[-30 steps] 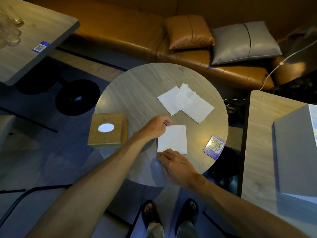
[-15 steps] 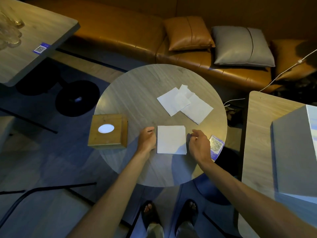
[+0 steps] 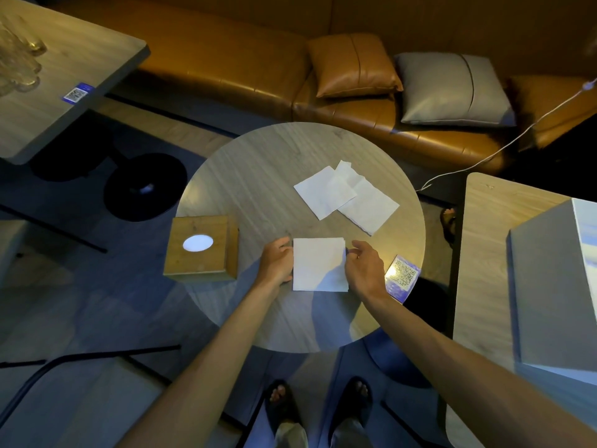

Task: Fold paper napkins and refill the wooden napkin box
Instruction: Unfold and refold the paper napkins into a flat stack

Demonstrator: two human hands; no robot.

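Note:
A white folded napkin (image 3: 318,265) lies flat on the round wooden table (image 3: 258,176), near its front edge. My left hand (image 3: 277,261) rests against the napkin's left edge, fingers curled onto it. My right hand (image 3: 366,268) pinches the napkin's right edge near the top corner. Two more white napkins (image 3: 349,195) lie overlapping farther back on the table. The wooden napkin box (image 3: 201,248), with an oval opening showing white on top, stands at the table's left edge, beside my left hand.
A blue QR-code card (image 3: 402,278) sits at the table's right edge. A second table (image 3: 484,253) with a grey box (image 3: 555,286) stands to the right, another table (image 3: 58,76) at far left. A tan sofa with cushions (image 3: 355,64) runs behind.
My hands went from the napkin's top-left corner and bottom edge out to its left and right edges. My right hand now grips the right edge.

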